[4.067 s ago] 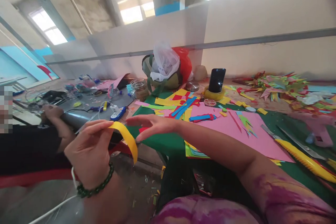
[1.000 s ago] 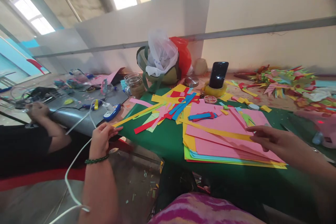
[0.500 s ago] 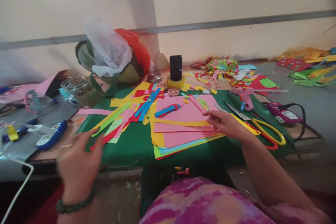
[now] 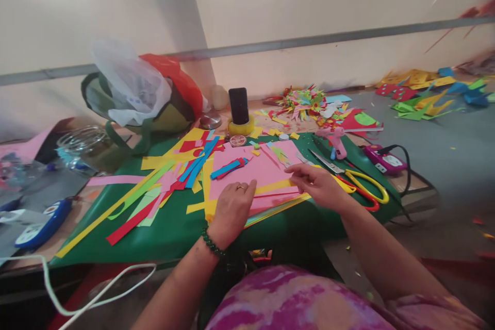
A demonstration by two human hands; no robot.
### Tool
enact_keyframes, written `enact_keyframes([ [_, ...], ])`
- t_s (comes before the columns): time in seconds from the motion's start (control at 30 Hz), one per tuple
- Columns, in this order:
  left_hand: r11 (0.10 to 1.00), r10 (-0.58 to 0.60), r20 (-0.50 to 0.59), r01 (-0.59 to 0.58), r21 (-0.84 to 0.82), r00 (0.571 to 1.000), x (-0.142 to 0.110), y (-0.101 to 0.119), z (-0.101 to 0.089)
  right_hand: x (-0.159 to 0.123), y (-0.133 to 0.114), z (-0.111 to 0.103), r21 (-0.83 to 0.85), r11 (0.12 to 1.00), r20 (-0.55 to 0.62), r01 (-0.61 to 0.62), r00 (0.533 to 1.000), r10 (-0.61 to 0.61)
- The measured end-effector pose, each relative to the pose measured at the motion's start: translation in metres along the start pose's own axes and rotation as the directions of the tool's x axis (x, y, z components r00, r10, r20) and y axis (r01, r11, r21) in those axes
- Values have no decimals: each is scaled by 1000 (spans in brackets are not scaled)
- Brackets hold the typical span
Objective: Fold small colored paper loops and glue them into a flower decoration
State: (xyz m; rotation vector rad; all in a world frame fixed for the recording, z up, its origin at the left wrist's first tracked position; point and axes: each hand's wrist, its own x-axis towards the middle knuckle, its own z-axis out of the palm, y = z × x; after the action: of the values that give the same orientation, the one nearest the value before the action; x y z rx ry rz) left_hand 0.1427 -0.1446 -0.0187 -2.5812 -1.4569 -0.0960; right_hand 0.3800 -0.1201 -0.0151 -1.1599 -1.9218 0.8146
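A stack of coloured paper sheets with a pink sheet (image 4: 259, 167) on top lies on a green mat (image 4: 174, 224). My left hand (image 4: 232, 209), wearing a ring and a green bead bracelet, rests palm down on the stack's near left corner, fingers flat. At the stack's right edge my right hand (image 4: 317, 185) has its fingers stretched out, tips on the pink sheet. Blue and red strips (image 4: 228, 167) lie on the pink sheet. Neither hand holds anything.
Yellow-handled scissors (image 4: 365, 188) and a pink glue gun (image 4: 336, 142) lie right of my right hand. Loose paper strips (image 4: 131, 203) spread to the left. Behind stand a phone (image 4: 238, 105) on a yellow roll, a bag (image 4: 135, 98) and a glass jar (image 4: 83, 142). A white cable (image 4: 96, 296) trails near left.
My view swung right, away from the other person. My left hand let go of the yellow strip, then moved from the table's left edge onto the paper stack. My right hand stays at the stack's right side.
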Motion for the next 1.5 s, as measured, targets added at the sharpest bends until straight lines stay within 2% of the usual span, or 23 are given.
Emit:
enact_keyframes([
  [0.1, 997, -78, 145, 73, 39, 986, 0, -5, -5, 4, 15, -4, -180, 983, -44, 38, 998, -46],
  [0.2, 991, -119, 265, 129, -19, 957, -1, -7, -10, 6, 22, 7, -380, 911, -31, 160, 982, -186],
  [0.3, 982, -95, 320, 141, -124, 943, -7, -10, -9, 2, 21, 22, -498, 815, 109, 296, 954, -279],
  [0.43, 972, -68, 338, 139, -189, 939, -17, -16, -4, 14, 6, 27, -533, 773, 279, 344, 934, -223],
  [0.5, 970, -48, 353, 128, -206, 935, -19, -17, -3, 38, -6, 26, -534, 768, 318, 355, 925, -206],
  [0.57, 969, -42, 353, 125, -214, 935, -18, -16, -4, 75, -15, 27, -542, 760, 362, 358, 916, -174],
  [0.63, 969, -53, 351, 133, -209, 935, -18, -15, -6, 117, -17, 33, -646, 700, 376, 304, 925, -55],
  [0.73, 969, -68, 350, 146, -202, 934, -19, -12, -10, 166, -7, 50, -759, 616, 377, 210, 914, 153],
  [0.83, 967, -75, 343, 152, -203, 936, -23, -12, -12, 187, 8, 67, -782, 587, 391, 211, 899, 197],
  [1.03, 967, -96, 355, 171, -187, 930, -29, -13, -17, 189, 20, 79, -763, 593, 421, 256, 894, 156],
  [1.27, 966, -119, 344, 188, -178, 932, -32, -10, -21, 191, 15, 77, -754, 627, 390, 194, 901, 189],
  [1.5, 953, -183, 350, 253, -166, 919, -38, -13, -21, 177, 6, 84, -690, 689, 438, 223, 886, 152],
])
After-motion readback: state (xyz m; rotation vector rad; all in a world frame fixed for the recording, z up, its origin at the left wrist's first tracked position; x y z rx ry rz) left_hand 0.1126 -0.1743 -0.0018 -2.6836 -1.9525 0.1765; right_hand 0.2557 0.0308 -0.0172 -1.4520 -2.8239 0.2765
